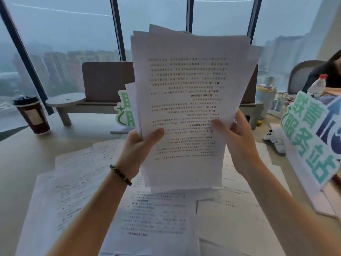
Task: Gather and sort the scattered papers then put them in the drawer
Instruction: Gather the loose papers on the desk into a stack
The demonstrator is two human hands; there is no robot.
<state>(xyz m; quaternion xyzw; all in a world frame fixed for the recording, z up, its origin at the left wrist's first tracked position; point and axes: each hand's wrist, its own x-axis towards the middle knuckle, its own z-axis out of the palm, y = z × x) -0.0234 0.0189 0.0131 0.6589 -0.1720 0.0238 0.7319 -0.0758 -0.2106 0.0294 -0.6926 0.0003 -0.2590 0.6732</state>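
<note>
I hold a loose stack of printed white papers (186, 93) upright in front of me, its sheets fanned and uneven at the top. My left hand (142, 143) grips the stack's lower left edge, thumb on the front sheet. My right hand (238, 139) grips the lower right edge, thumb also on the front. Several more printed sheets (151, 215) lie scattered and overlapping on the desk (16, 163) below. No drawer is in view.
A lidded paper coffee cup (32, 115) stands at the left. A desk riser (77, 103) and brown divider (107, 80) sit behind. Green-lettered signs (313, 137) stand at right, with a white toy (273, 138), a bottle (316, 85) and a seated person (330, 71) beyond.
</note>
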